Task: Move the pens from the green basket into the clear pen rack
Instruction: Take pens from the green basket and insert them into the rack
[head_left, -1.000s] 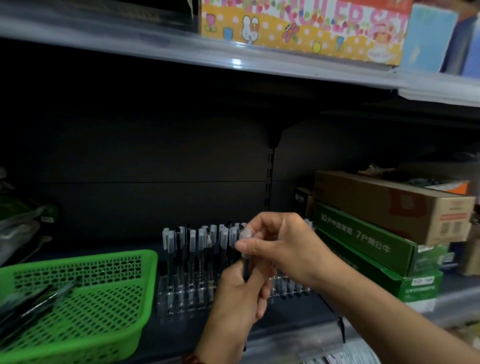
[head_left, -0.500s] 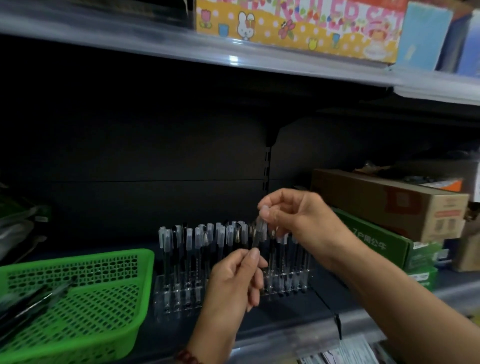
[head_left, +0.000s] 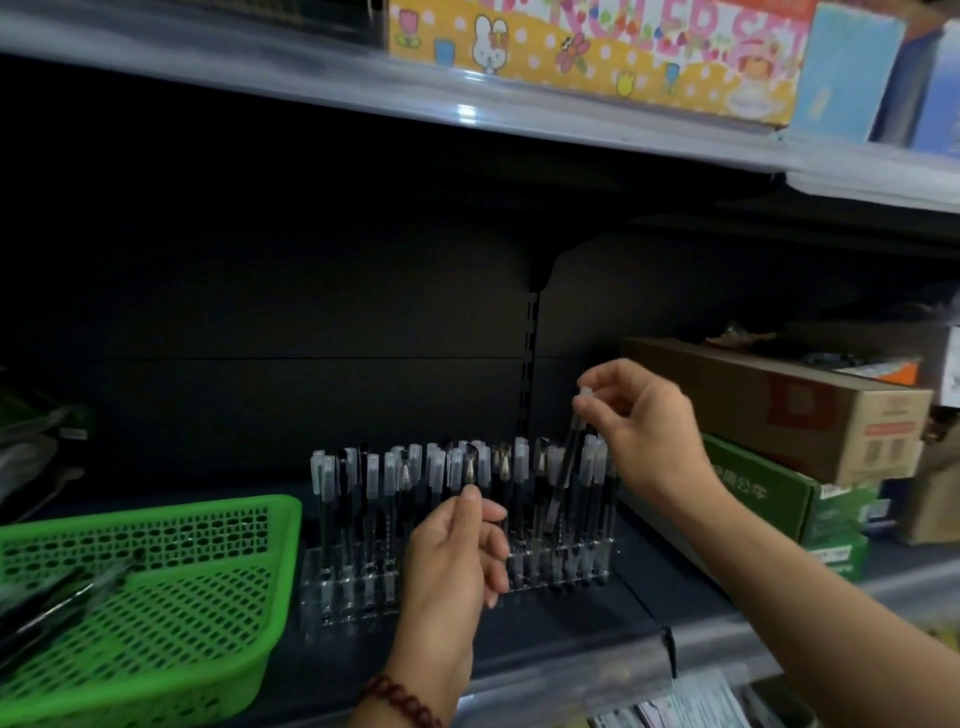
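The right hand (head_left: 652, 431) pinches a slim black pen with a frosted clear cap (head_left: 569, 457) near its capped top, between thumb and fingertips; the pen hangs tilted, its lower end down among the pens standing at the right end of the clear acrylic pen rack (head_left: 457, 582). Whether its tip sits in a slot cannot be told. The left hand (head_left: 457, 551) is held in front of the rack's middle, fingers loosely curled with thumb and forefinger close together; it appears to grip nothing, though blur leaves this uncertain.

The rack stands on the dark shelf (head_left: 545, 634), crowded with upright capped pens. Just to its left is the green perforated plastic basket (head_left: 156, 597), where a few dark pens (head_left: 57, 603) lie at the left side, so the transfer is judged incomplete. Stacked cardboard boxes, brown over green (head_left: 769, 415), sit close to the rack's right end.

Risks, as judged:
- The held pen is tilted; pushed down at this angle it may miss a free hole and jam against a neighbour.
- Neighbouring pens stand very close, so the descending knuckles could knock them askew or out.
- The rack is light and clear; a sideways push could slide or tip it.
- Holding by the cap may let the cap pull off.
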